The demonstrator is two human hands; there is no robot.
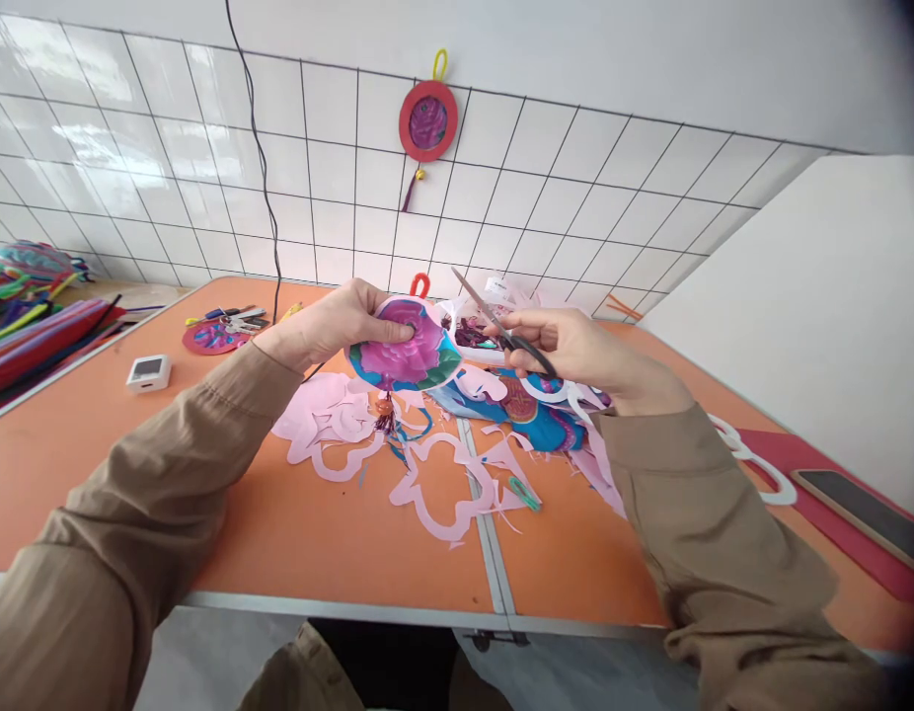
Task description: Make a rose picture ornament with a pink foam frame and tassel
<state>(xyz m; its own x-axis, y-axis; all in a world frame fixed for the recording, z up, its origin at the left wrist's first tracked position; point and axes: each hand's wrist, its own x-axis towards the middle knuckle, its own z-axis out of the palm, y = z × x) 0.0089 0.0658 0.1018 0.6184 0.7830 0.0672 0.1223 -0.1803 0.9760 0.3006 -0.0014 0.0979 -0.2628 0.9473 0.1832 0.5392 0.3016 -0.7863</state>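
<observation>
Between the thumb and fingers of my left hand point(353, 321) is a round floral ornament point(419, 360), magenta and blue with green leaves. A red loop point(420, 285) sticks up from its top, and a dark tassel with an orange bead point(384, 407) hangs below. My right hand point(575, 346) is closed around the black handles of a pair of scissors point(527, 348), blades pointing up and left. The blades are apart from the ornament, a little to its right. Pink paper cutouts point(442, 494) and blue printed fabric point(546, 425) lie beneath both hands on the orange table point(294, 543).
A small white device point(148, 373) sits at left, near keys point(246, 321) and another floral disc point(209, 339). Coloured pipe cleaners point(49, 326) are piled far left. A phone point(864, 509) rests on red sheets at right. A finished-looking red ornament point(428, 120) hangs on the tiled wall.
</observation>
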